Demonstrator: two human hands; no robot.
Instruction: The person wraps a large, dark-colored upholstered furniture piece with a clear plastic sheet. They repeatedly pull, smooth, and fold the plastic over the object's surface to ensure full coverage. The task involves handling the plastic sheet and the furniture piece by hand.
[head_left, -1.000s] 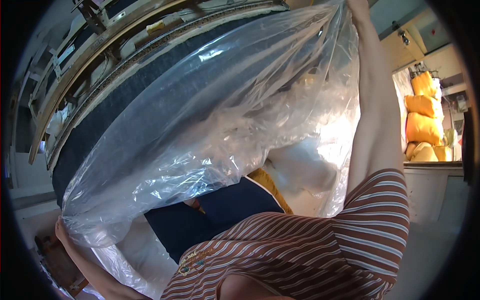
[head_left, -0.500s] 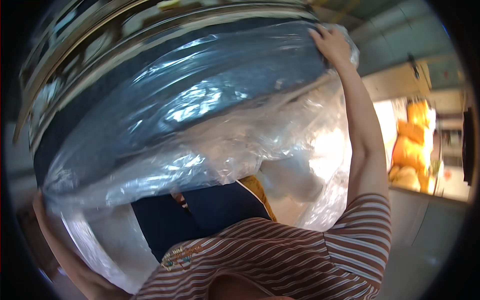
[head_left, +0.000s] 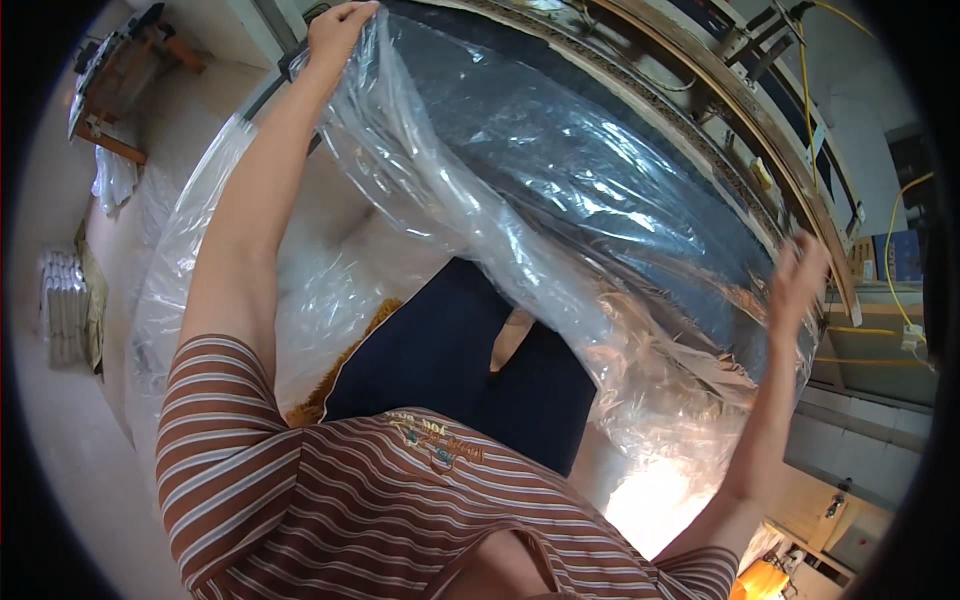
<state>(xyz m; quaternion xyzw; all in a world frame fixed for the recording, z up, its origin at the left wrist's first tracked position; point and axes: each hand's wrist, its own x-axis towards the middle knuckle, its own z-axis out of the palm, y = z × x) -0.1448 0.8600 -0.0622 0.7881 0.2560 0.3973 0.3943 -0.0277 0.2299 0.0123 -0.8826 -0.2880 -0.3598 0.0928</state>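
Note:
Clear plastic sheeting lies in loose, shiny folds over dark fabric along a long machine or table edge. At the far left end, my left hand is closed on the gathered edge of the plastic sheeting, arm stretched out. My right hand is raised by the right end of the sheeting, blurred by motion. Its fingers look stretched out with nothing in them; whether it touches the film I cannot tell. The sheeting droops towards my dark-trousered lap.
A wooden rail runs along the far side, with yellow cords beyond it. Blue boxes stand at the far right. On the left are a wooden-legged stand and a wrapped stack on the floor.
My view has swung round to the left. My left hand now grips the sheeting's edge high at the far left. The right hand has come off the sheeting's far corner and is moving.

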